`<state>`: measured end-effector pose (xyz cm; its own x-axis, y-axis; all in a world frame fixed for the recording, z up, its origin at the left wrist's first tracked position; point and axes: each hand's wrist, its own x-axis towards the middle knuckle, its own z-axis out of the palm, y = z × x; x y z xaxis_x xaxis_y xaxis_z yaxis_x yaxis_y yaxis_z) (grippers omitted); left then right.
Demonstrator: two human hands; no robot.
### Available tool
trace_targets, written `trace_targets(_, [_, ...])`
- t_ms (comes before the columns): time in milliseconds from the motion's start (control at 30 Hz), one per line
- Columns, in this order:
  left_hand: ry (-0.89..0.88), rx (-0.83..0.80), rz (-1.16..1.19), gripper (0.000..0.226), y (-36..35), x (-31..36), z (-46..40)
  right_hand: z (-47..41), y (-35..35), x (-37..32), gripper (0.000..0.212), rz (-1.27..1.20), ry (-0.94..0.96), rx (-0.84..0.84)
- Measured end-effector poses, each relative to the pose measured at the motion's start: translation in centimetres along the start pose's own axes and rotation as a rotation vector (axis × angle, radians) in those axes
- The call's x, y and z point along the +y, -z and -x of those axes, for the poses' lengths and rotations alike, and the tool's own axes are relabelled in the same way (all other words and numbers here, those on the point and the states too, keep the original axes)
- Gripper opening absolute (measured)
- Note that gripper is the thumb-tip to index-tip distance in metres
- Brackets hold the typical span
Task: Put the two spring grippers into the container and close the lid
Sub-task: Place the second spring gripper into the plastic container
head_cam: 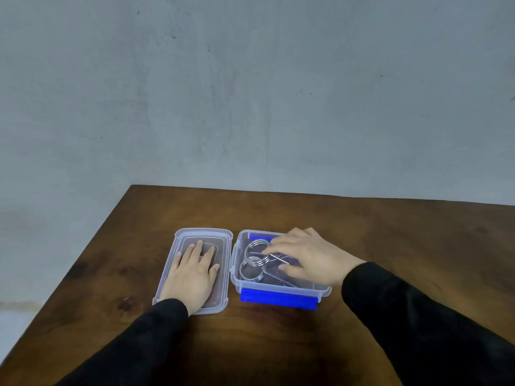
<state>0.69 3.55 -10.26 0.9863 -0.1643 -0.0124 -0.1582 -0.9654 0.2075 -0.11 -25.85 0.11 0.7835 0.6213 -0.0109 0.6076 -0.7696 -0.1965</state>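
Two spring grippers [255,260] are steadied inside the container [278,288] beneath the right hand [309,257]'s loosely spread fingers [274,247], apparently ungripped; the lid [200,235] is pinned flat under the open left hand [192,277], seemingly ready for closing.

A dark brown wooden table [390,232] stands against a plain grey-blue wall [250,93]. The wall has small dark marks and faint scratches. The light is soft and even. At the lower left, beside the table, a pale floor [16,324] shows.

Right hand [309,256] hides spring grippers' [255,260] handles; grasp unclear.
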Motion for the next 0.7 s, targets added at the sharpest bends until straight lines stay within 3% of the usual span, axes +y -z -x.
trace_targets(167, [-0.010,0.006,0.005,0.056,0.0,-0.1,0.1,-1.3,-2.0,0.0,0.043,0.007,0.003,-0.104])
trace_targets(700, [0.000,0.020,-0.025,0.057,-0.2,-0.1,0.0,-2.4,-3.3,-0.1,0.063,0.007,-0.059,-0.213])
